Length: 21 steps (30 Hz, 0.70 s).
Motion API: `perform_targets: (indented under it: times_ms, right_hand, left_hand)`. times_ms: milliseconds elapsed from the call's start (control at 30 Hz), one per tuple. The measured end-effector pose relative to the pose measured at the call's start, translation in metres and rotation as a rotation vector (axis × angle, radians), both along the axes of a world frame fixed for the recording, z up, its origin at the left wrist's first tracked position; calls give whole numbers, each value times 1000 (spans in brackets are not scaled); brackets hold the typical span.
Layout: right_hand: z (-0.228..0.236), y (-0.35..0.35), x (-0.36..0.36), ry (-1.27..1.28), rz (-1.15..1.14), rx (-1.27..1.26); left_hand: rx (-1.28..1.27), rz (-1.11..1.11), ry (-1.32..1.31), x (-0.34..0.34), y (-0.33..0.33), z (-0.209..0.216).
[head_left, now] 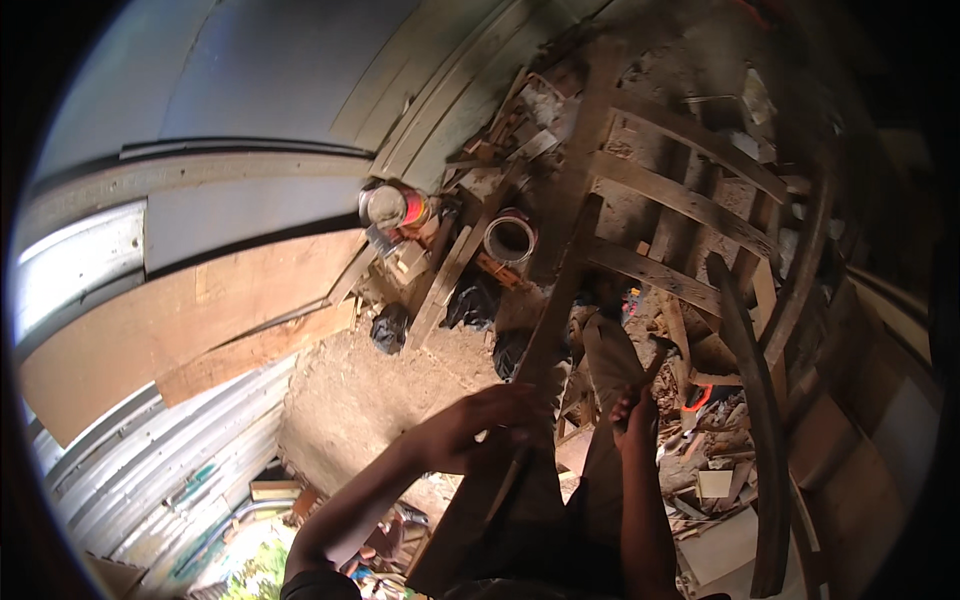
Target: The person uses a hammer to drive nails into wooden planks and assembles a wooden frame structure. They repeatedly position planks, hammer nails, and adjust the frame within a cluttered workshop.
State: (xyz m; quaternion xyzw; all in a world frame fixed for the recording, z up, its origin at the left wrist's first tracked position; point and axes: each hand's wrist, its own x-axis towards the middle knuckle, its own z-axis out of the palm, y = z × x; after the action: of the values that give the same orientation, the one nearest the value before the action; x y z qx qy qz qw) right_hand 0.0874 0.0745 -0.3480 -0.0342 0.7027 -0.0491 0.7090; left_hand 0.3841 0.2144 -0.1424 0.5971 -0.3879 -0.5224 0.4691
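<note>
My right hand (634, 418) is wrapped around the handle of a hammer (660, 352), its head up and pointing away from me. My left hand (490, 425) is over a long dark wooden beam (556, 325), its fingers bent down toward the wood. Thumb and fingers come together there, but shadow hides what they hold, if anything. The beam runs from near my body up to a wooden frame with several crosspieces (685, 198). My legs are below, one trouser leg (608, 365) close to the hammer.
A curved timber (752, 430) leans at right, near an orange-handled tool (697, 398) among wood scraps (715, 483). At the upper left of the dirt floor (345, 410) stand a round bucket (510, 238), a can with a red label (410, 207) and black bags (389, 328). Corrugated sheet (190, 470) walls the left.
</note>
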Motion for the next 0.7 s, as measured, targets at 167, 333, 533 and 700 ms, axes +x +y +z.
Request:
perform_targets:
  times_ms: [167, 333, 533, 700]
  right_hand:
    - [-2, -5, 24, -186, -123, 96]
    - [54, -66, 33, -152, 227, -12]
    - [38, -109, 57, 334, -28, -701]
    - [18, 11, 93, -659, -257, 99]
  left_hand:
    - [-10, 17, 192, -9, 7, -17]
    - [-59, 71, 270, -19, 18, -31]
    - [-19, 197, 409, -30, 21, -30]
    - [145, 294, 630, -26, 27, -26]
